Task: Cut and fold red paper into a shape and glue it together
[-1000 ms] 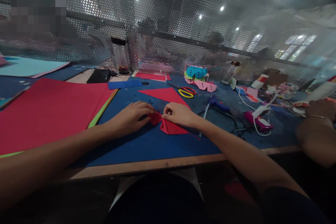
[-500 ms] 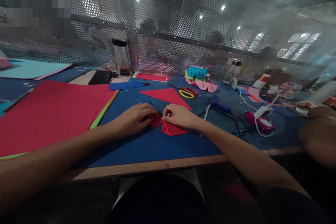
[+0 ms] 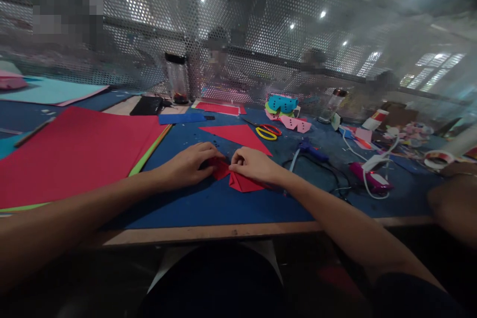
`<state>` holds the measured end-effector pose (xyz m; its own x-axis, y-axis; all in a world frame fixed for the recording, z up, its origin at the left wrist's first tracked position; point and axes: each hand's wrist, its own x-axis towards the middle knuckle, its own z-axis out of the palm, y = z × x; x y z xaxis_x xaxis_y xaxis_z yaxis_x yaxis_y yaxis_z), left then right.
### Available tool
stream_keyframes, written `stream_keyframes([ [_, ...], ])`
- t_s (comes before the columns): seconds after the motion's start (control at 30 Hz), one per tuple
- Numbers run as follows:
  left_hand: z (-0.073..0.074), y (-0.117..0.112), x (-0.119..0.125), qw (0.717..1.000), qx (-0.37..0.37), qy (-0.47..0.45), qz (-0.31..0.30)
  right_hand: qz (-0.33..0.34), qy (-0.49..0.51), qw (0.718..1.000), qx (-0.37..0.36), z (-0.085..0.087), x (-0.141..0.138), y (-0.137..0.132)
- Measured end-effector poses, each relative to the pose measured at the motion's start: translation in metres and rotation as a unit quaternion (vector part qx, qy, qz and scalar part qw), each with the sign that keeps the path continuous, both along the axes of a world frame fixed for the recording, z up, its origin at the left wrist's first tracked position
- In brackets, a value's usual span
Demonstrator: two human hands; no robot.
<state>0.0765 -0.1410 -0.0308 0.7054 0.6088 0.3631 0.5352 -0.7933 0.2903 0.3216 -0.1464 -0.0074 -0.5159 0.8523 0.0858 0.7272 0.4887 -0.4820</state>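
A folded piece of red paper (image 3: pixel 246 183) lies on the blue tabletop in front of me, its middle pinched narrow and its right part fanned out. My left hand (image 3: pixel 194 163) grips the left part of it, with thumb and fingers curled round and partly hiding it. At the pinched middle, the thumb and fingertips of my right hand (image 3: pixel 254 164) close on the paper. Just beyond my hands is a flat red paper triangle (image 3: pixel 238 136). Scissors (image 3: pixel 267 131) with yellow and red handles rest beside it.
On the left is a stack of large red sheets (image 3: pixel 85 151). A glue gun (image 3: pixel 311 150) and a magenta device (image 3: pixel 371 179) with cables lie to the right. Glass bottles (image 3: pixel 177 79) stand near the perforated screen. Another person's arm (image 3: pixel 454 203) is at the right edge.
The view has shifted slightly, so the surroundings sit a little further right. My left hand has moved slightly at the red paper; both hands keep their hold.
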Motion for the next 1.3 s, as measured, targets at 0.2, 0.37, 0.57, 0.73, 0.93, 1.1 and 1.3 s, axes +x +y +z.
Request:
stream_keyframes([
  [0.2,0.001,-0.001,0.0,1.0,-0.008,-0.015,-0.003,-0.003,0.005,1.0,-0.008,-0.001,-0.001,0.001],
  [0.37,0.0,-0.002,0.001,1.0,-0.004,-0.02,-0.012,-0.009,0.011,1.0,-0.01,-0.002,-0.001,0.002],
  [0.57,0.002,-0.003,0.003,1.0,0.006,-0.013,-0.001,-0.006,0.03,0.999,-0.028,0.002,-0.002,-0.002],
  [0.73,0.007,-0.003,0.005,0.999,0.023,-0.028,0.01,0.016,0.074,0.997,-0.029,0.006,-0.001,-0.003],
  [0.93,0.012,-0.001,0.001,0.995,0.02,-0.068,0.065,0.046,0.094,0.994,0.013,0.015,0.006,-0.002],
  [1.1,0.019,0.002,-0.004,0.992,0.014,-0.087,0.095,0.036,0.061,0.996,0.061,0.017,0.013,0.003],
  [1.3,0.021,0.002,-0.004,0.991,0.002,-0.09,0.104,0.023,0.048,0.992,0.114,0.01,0.014,0.011],
])
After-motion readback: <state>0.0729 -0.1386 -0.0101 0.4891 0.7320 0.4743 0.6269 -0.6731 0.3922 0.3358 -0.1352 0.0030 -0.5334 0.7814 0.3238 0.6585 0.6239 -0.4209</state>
